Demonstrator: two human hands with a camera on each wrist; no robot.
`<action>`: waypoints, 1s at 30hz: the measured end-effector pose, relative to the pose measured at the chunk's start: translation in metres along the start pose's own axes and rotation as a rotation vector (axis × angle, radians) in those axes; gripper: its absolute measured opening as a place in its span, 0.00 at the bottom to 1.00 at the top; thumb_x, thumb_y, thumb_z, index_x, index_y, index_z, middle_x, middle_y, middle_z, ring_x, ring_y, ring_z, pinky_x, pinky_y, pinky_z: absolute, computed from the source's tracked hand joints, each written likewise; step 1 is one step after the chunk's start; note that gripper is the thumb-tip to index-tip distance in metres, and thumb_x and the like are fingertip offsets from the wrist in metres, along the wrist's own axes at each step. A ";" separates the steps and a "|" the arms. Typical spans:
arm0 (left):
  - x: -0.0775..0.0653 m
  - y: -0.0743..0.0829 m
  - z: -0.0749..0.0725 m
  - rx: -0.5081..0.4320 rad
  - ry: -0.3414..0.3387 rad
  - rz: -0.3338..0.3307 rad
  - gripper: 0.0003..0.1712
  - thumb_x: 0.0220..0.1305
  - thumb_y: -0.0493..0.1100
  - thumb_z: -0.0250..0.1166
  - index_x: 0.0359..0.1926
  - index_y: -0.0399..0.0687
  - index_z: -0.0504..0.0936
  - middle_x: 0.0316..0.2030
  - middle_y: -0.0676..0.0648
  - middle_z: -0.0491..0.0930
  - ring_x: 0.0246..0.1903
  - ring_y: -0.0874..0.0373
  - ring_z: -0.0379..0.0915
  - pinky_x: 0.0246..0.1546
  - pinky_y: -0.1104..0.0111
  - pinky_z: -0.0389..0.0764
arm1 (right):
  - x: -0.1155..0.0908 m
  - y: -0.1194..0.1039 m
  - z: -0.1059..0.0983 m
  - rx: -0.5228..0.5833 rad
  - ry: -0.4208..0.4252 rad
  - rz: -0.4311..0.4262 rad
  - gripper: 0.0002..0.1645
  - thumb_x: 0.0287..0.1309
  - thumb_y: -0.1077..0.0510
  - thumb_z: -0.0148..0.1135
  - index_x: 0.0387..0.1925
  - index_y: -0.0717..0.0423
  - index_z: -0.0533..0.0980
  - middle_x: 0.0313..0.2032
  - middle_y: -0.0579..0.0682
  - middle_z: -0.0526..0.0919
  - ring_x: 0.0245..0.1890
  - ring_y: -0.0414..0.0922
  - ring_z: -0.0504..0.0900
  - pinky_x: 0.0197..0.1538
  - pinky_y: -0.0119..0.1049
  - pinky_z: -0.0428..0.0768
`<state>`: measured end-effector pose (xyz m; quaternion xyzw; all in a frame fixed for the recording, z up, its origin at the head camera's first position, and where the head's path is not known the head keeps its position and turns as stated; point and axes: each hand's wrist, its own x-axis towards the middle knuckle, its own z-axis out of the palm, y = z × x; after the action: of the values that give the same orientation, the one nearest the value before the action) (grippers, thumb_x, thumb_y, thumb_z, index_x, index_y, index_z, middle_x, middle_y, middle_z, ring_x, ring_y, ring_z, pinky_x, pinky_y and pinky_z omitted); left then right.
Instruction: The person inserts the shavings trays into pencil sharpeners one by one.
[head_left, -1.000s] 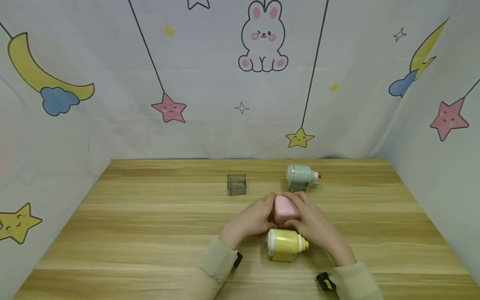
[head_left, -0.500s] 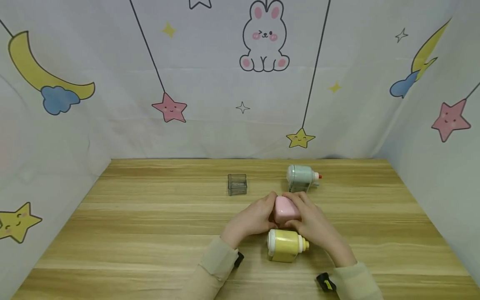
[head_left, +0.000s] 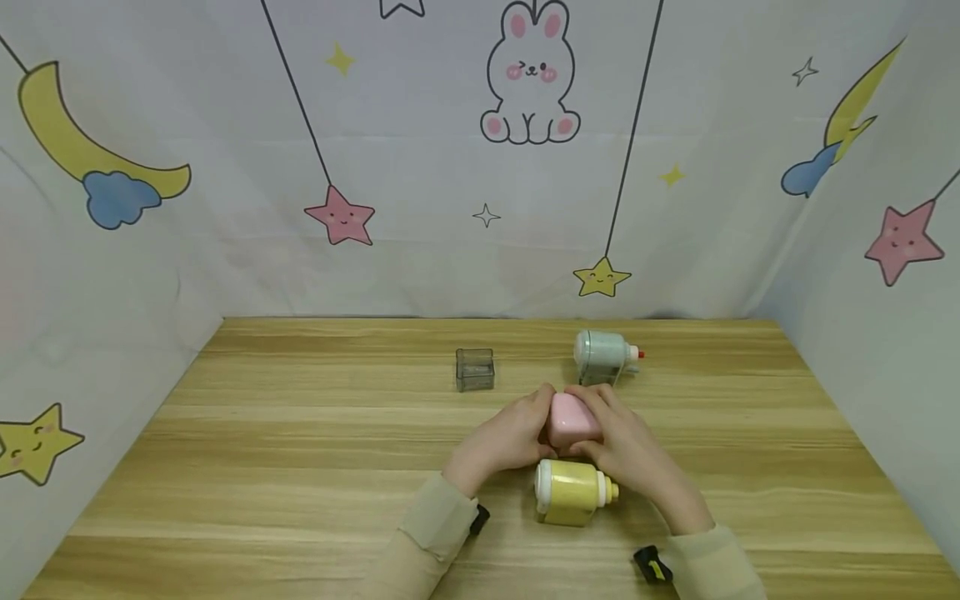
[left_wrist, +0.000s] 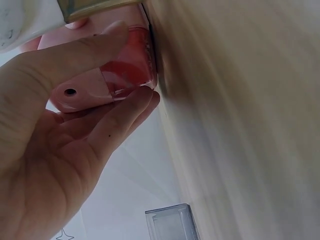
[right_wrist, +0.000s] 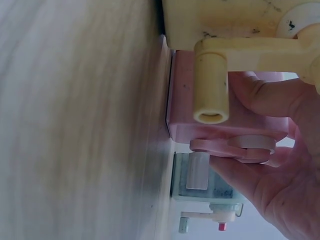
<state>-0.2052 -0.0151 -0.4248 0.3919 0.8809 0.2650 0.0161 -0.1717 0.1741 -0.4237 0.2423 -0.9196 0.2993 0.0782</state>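
Observation:
A pink crank pencil sharpener [head_left: 573, 419] stands on the wooden table, held from both sides. My left hand [head_left: 516, 433] grips its left end; in the left wrist view the thumb lies across the front by the reddish see-through drawer [left_wrist: 131, 65], with the fingers along the other side. My right hand [head_left: 626, 437] grips the right end, thumb and fingers around the body next to the pink crank [right_wrist: 215, 146]. Right in front stands a yellow crank sharpener [head_left: 572, 493], its crank arm [right_wrist: 250, 51] overlapping the pink body in the right wrist view.
Behind the hands sits a mint-green crank sharpener [head_left: 602, 354] with a red tip. A grey see-through box [head_left: 475, 370], like a shavings drawer, lies left of it. Printed cloth walls [head_left: 420, 275] border the table [head_left: 300, 467] at the back and sides.

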 end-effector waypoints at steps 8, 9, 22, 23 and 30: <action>-0.001 -0.002 0.002 -0.001 0.002 -0.009 0.34 0.41 0.39 0.72 0.46 0.40 0.61 0.37 0.44 0.75 0.35 0.60 0.71 0.36 0.69 0.79 | 0.000 -0.003 0.001 0.003 -0.009 0.009 0.42 0.41 0.59 0.70 0.61 0.52 0.62 0.48 0.52 0.70 0.42 0.48 0.72 0.41 0.52 0.78; -0.001 -0.002 0.002 0.000 0.004 -0.006 0.34 0.41 0.39 0.72 0.46 0.40 0.61 0.37 0.44 0.75 0.35 0.60 0.71 0.36 0.69 0.79 | 0.000 -0.002 0.001 0.003 -0.008 0.006 0.42 0.41 0.58 0.70 0.60 0.52 0.62 0.48 0.52 0.70 0.42 0.48 0.72 0.41 0.52 0.78; -0.003 -0.001 -0.001 -0.007 -0.014 -0.024 0.36 0.44 0.43 0.71 0.51 0.43 0.61 0.41 0.44 0.75 0.39 0.60 0.70 0.41 0.66 0.78 | -0.002 0.004 -0.002 0.074 -0.031 0.038 0.43 0.44 0.47 0.68 0.62 0.45 0.61 0.49 0.48 0.69 0.41 0.45 0.71 0.40 0.49 0.77; -0.003 -0.001 -0.002 -0.011 -0.020 -0.025 0.37 0.45 0.43 0.71 0.53 0.43 0.60 0.43 0.43 0.75 0.40 0.59 0.70 0.42 0.66 0.78 | -0.003 0.004 -0.002 0.087 -0.034 0.046 0.42 0.45 0.44 0.66 0.63 0.44 0.61 0.49 0.47 0.68 0.40 0.45 0.71 0.39 0.48 0.77; -0.004 -0.003 -0.003 -0.021 -0.052 -0.075 0.49 0.46 0.44 0.70 0.65 0.42 0.52 0.56 0.39 0.70 0.49 0.55 0.68 0.50 0.61 0.75 | -0.002 0.007 -0.003 0.196 -0.048 0.092 0.32 0.60 0.41 0.49 0.64 0.39 0.57 0.52 0.46 0.67 0.45 0.45 0.69 0.44 0.54 0.75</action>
<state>-0.2053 -0.0204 -0.4238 0.3652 0.8914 0.2632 0.0533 -0.1735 0.1816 -0.4258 0.2132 -0.8976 0.3853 0.0183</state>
